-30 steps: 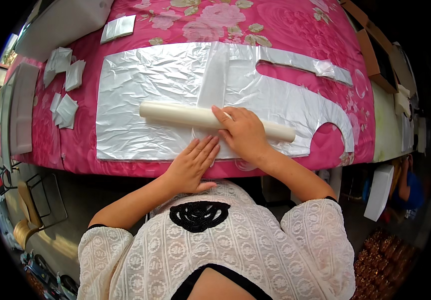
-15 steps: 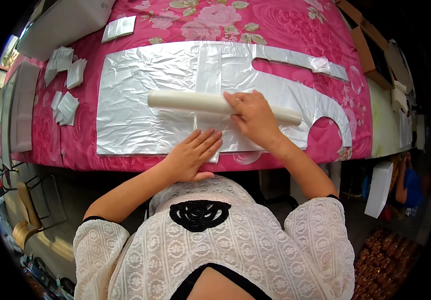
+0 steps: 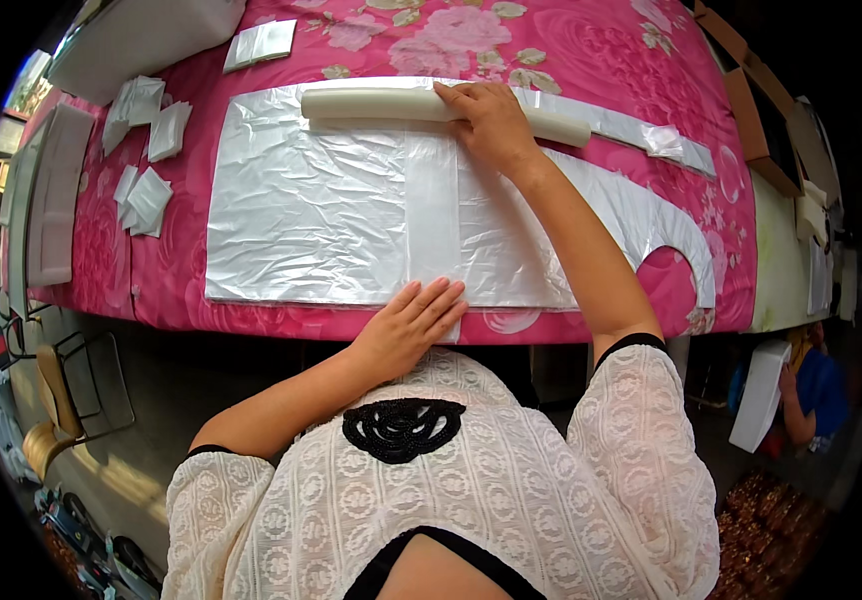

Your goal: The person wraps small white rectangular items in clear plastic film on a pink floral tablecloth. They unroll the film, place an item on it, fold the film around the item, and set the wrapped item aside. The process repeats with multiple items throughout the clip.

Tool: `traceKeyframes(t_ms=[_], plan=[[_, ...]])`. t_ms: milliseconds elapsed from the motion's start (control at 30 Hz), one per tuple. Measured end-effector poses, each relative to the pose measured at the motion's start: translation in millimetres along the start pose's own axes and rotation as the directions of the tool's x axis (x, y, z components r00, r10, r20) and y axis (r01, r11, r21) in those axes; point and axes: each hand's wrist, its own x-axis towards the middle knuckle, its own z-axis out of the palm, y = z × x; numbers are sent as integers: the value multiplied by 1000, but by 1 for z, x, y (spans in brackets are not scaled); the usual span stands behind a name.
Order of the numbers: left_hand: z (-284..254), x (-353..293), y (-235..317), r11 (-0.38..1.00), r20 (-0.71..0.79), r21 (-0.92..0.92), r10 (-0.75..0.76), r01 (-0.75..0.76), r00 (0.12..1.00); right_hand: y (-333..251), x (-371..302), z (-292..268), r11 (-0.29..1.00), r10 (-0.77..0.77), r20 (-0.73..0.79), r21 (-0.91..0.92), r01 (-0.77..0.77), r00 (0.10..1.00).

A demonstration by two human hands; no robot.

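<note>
A stack of silvery-white plastic carrier bags (image 3: 301, 215) lies flat, its handle cut-outs toward the right. Down its middle runs a smoother pale plastic strip (image 3: 432, 215). My right hand (image 3: 492, 122) grips a long off-white tube (image 3: 376, 104) from above, near the tube's middle. The tube rests across the far side of the bags, slightly tilted, its right end over a handle cut-out. At the near edge my left hand (image 3: 413, 322) lies flat on the lower end of the strip, fingers stretched out. A small folded plastic piece (image 3: 663, 141) sits on the far handle.
Pink floral cloth (image 3: 641, 60) covers the table. Several small folded white packets (image 3: 149, 200) lie at the left, another packet (image 3: 259, 45) farther back. White bins (image 3: 141, 45) stand at the far left, a cardboard box (image 3: 766, 130) at the right. A person (image 3: 821, 395) is low at the right.
My right hand has pushed the tube away from me, from the middle of the bags to their far side. The left hand stays flat at the near edge, fingers slightly nearer me.
</note>
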Motion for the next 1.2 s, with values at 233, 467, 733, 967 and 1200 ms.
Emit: traceKeyframes(t_ms=[233, 467, 733, 967, 1200], plan=[[-4, -15, -19, 902, -206, -414, 42, -126, 978, -47, -65, -22, 946, -175, 11, 279, 165, 984], [-6, -15, -31, 895, -329, -332, 185, -297, 926, -77, -138, -19, 883, -279, 259, 448, 141, 925], [-33, -3, -28, 785, -503, -584, -151, -206, 851, -89, -132, -18, 923, -143, 103, 372, 96, 984], [-42, 7, -64, 948, -163, -318, -37, -17, 986, -88, -126, -5, 921, -32, -40, 386, 45, 999], [-31, 20, -68, 975, -284, -221, -47, -18, 958, -85, -127, -10, 950, -125, -59, 282, 137, 990]])
